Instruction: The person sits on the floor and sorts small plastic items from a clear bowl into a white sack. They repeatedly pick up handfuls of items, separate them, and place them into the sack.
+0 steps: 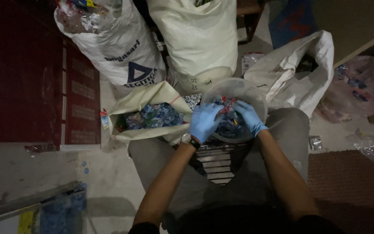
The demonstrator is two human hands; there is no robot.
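both hands are down in the clear plastic bowl (pixel 256 93), blue gloves on. the left hand (pixel 204 122) lies palm-down over the near-left rim, fingers (pixel 214 111) curled loosely onto the heap inside; whether they pinch a piece i cannot tell. the right hand (pixel 248 116) comes in from the near-right, fingers (pixel 240 106) bent and touching a small red piece (pixel 227 105) at the top of the heap, though a firm grip is not clear. a wristwatch (pixel 188 140) sits on the left wrist. both forearms are bare and run back toward the camera, elbows apart, meeting over the bowl.

the bowl is one, round and see-through, sitting between the person's knees above a dark slatted stool (pixel 216 164). it holds a pile of small mixed pieces, mostly blue with some red.

just left of the bowl, one cream sack (pixel 146 97) lies slumped open on the floor, full of small blue pieces (pixel 154 116). behind it stand two tall white woven sacks: the left one (pixel 117 43) with a blue triangle print and mixed plastic showing at its mouth, the middle one (pixel 198 39) plain. a third white sack (pixel 299 73) sags open to the right of the bowl; its contents are too dark to tell. far right, a clear plastic bag (pixel 360 84) holds a few blue bits. bottom left, a flat tray (pixel 61 208) carries more blue pieces.
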